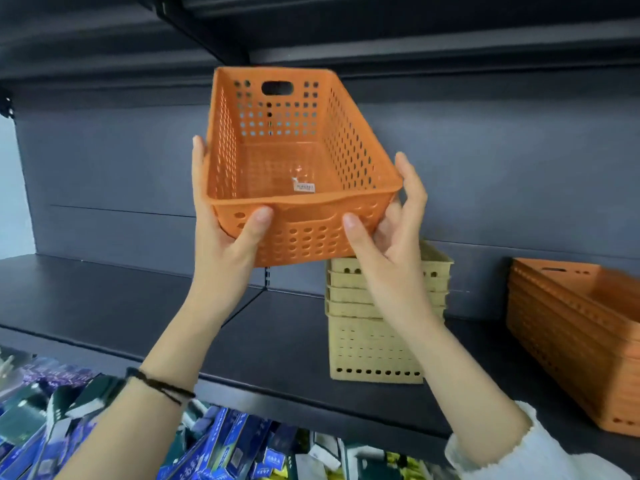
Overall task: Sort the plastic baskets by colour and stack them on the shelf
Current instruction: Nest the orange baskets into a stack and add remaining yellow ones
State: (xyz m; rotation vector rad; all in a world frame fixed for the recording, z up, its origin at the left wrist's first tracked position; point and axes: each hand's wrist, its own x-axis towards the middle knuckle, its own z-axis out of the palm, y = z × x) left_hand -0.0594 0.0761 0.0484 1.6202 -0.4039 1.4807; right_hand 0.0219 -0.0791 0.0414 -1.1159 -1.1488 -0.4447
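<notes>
An orange perforated basket [294,161] is held up in the air in front of the dark shelf [104,306], tilted so its inside faces me. My left hand [221,223] grips its near left corner and my right hand [391,223] grips its near right corner. A small label lies on the basket's floor. Below it, on the shelf, stands a stack of yellow baskets [374,327], partly hidden by my right wrist. A stack of orange baskets [571,334] sits at the right edge of the shelf.
The shelf's dark back panel [502,174] rises behind the baskets, and an upper shelf [381,36] hangs overhead. Blue and dark packaged goods [69,427] fill the level below the shelf's front edge.
</notes>
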